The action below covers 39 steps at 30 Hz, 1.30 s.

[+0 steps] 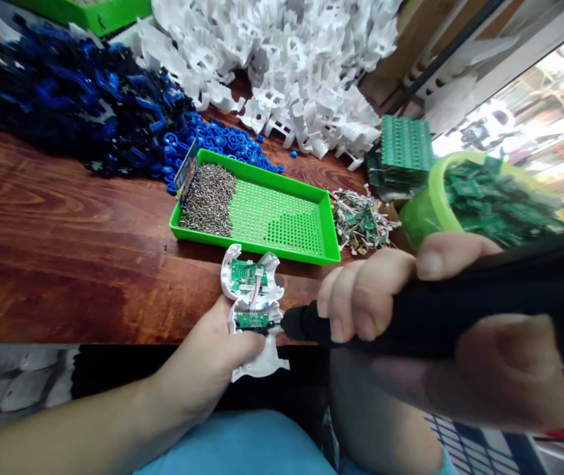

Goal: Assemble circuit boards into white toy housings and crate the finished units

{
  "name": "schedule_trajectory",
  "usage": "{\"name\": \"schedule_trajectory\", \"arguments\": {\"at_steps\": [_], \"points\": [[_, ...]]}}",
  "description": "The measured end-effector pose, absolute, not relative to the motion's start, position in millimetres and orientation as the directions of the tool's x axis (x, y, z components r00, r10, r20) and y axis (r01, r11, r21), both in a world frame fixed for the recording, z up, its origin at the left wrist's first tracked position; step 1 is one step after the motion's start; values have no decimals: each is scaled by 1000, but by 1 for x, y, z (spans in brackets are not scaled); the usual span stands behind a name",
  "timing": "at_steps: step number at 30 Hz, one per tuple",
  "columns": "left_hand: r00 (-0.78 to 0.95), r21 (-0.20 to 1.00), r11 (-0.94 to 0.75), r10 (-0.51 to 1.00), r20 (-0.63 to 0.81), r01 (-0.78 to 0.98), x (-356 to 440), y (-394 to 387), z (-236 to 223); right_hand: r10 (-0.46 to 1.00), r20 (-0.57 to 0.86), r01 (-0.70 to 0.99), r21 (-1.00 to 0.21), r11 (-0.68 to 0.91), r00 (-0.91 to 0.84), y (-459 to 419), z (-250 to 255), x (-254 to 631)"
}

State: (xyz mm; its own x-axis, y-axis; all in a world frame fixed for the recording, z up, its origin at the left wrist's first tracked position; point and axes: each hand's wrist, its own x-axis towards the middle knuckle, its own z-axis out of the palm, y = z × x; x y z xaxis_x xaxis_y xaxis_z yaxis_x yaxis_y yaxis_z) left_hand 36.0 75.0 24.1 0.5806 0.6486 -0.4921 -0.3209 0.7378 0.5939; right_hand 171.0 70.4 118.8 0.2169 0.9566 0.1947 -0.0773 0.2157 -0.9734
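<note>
My left hand (217, 349) grips a white plastic housing (262, 363) at the table's front edge, the thumb lying across its lower half. Inside the housing sit two green circuit boards, an upper one (242, 276) and a lower one (249, 320), joined by thin red and white wires. My right hand (375, 297) is wrapped round a black electric screwdriver (430, 310) held nearly level. Its tip points left and meets the right side of the lower board area. Whether a screw is on the bit is too small to tell.
Beyond the housing lies a green perforated tray (282, 191) with small screws (207, 201) at its left. White plastic shells (282, 66), blue parts (88, 99) and wired boards (363, 221) are heaped around. A green bucket (444, 191) of circuit boards and stacked board panels (405, 145) stand right.
</note>
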Motion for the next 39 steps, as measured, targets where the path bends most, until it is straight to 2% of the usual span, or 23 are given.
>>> {"name": "schedule_trajectory", "arguments": {"at_steps": [3, 9, 12, 16, 19, 24, 30, 39], "points": [[591, 592, 727, 661, -463, -349, 37, 76, 25, 918, 260, -106, -947, 303, 300, 71, 108, 164], [627, 575, 759, 615, -478, -306, 34, 78, 25, 914, 307, -75, -938, 337, 266, 65, 108, 174], [643, 555, 784, 581, -499, -277, 33, 80, 25, 890, 400, -14, -911, 413, 219, 75, 114, 184], [634, 503, 813, 559, -535, -293, 32, 79, 24, 722, 552, -23, -788, 615, 417, 131, 104, 188], [630, 489, 819, 556, -543, -301, 32, 78, 20, 618, 650, 76, -714, 696, 443, 184, 87, 188], [649, 476, 821, 552, -523, -315, 31, 78, 14, 636, 676, 160, -722, 674, 371, 229, 69, 193], [670, 460, 835, 529, -521, -301, 29, 79, 14, 651, 659, 126, -733, 669, 378, 230, 61, 197], [663, 460, 835, 531, -527, -303, 30, 80, 16, 637, 691, 218, -718, 661, 341, 235, 53, 204]]}}
